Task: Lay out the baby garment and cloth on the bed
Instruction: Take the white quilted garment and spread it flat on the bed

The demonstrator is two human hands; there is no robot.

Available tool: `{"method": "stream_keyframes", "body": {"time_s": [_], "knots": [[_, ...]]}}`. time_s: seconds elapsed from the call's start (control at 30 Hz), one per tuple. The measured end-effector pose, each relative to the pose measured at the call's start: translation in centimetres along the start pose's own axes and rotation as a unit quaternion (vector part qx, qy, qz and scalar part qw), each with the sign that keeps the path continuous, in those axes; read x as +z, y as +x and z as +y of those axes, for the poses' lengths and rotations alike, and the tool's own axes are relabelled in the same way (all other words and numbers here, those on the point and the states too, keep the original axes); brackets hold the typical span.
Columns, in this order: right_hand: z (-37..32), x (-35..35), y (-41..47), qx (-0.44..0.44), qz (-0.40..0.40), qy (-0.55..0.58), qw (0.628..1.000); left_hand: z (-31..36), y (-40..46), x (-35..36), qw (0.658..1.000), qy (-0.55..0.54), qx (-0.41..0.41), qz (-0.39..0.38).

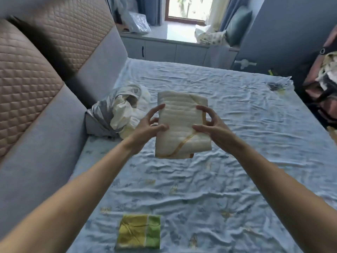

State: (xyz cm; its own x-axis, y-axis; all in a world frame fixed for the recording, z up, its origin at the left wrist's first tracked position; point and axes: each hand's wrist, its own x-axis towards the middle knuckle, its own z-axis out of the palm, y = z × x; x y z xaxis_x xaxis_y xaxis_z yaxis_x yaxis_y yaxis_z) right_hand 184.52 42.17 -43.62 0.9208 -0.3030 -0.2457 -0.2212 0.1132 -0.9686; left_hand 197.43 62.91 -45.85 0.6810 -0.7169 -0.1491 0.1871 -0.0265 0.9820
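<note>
I see both arms reaching out over the bed [228, 161], which is covered in a wrinkled pale blue printed sheet. Between the hands, lifted clear of the sheet, is a folded cream quilted cloth [182, 125] with a yellow-brown trim line curving across its lower part. My left hand [147, 128] has its grip on the cloth's left edge, thumb on the front face and fingers spread along the side. My right hand [211, 128] clasps the right edge, thumb pressed to the front near the trim and fingers curled round the side. Close to me on the sheet lies a folded yellow and green baby garment [139, 231], flat and well apart from the cloth. A crumpled silver and white bag [116, 114] sits against the grey padded headboard [45, 143], left of the hands.
</note>
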Motion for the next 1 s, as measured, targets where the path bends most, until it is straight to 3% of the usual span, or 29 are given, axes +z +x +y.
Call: {"method": "stream_keyframes", "body": {"time_s": [0.23, 0.43, 0.57, 0.67, 1.0], "knots": [[25.6, -4.3, 14.7, 0.082, -0.008, -0.019, 0.996, -26.5, 12.4, -2.8, 0.995, 0.044, -0.062, 0.056], [38.4, -7.7, 26.3, 0.062, 0.013, -0.023, 0.998, -40.0, 23.4, -5.7, 0.994, 0.08, -0.039, 0.063], [43.5, -10.0, 31.2, 0.052, -0.006, -0.047, 0.998, -46.4, 27.8, -7.0, 0.998, 0.045, -0.042, 0.017], [47.3, -10.6, 32.2, 0.028, 0.018, -0.014, 0.999, -49.8, 29.3, -7.3, 0.997, -0.028, -0.054, 0.054], [47.2, -11.0, 34.1, 0.088, 0.035, 0.023, 0.995, -48.7, 30.8, -6.8, 0.982, -0.032, -0.144, 0.121]]}}
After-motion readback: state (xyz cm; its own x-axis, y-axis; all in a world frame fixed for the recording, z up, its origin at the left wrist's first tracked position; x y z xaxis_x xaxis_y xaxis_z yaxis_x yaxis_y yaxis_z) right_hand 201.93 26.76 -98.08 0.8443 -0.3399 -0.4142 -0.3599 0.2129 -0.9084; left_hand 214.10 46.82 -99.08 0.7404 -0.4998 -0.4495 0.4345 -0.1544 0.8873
